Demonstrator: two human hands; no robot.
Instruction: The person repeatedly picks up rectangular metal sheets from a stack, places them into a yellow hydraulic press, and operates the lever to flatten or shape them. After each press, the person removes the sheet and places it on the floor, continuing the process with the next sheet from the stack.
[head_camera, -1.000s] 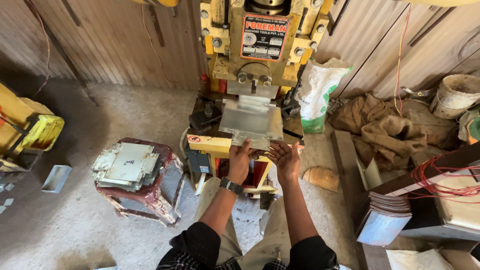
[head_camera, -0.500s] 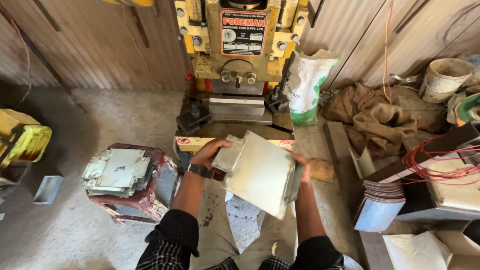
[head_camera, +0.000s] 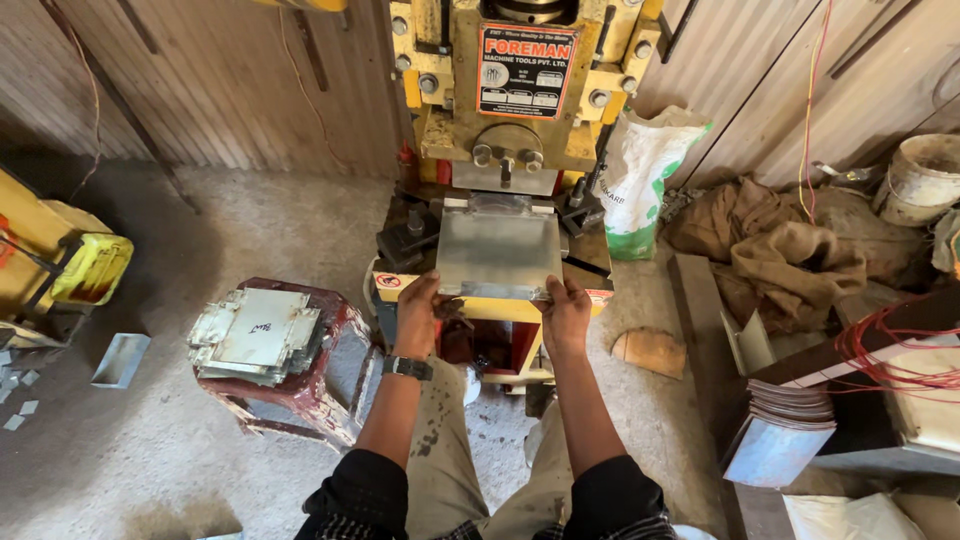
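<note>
Item one: metal sheet, square, grey, lying flat on the bed of the yellow press, its far edge under the ram.

Item two: my left hand, watch on the wrist, clamped on the near left corner of the sheet, thumb on top.

Item three: my right hand, clamped on the near right corner of the same sheet, fingers curled under the edge. Both hands gripped it; neither was released.

Item four: red stool, worn, standing on the floor just left of my left arm, serving as a surface.

Item five: stack of cut sheets, lying flat on that stool, edges uneven.

Item six: white sack, leaning against the right side of the press.

Item seven: brown sacking, heaped on the floor right of the sack.

Item eight: second stack of sheets, tilted, on a low ledge well to my right, with red wire coiled near it.

Item nine: bucket, pale, at the far right by the wall.

Item ten: yellow container, at the far left, well apart from the stool.
</note>
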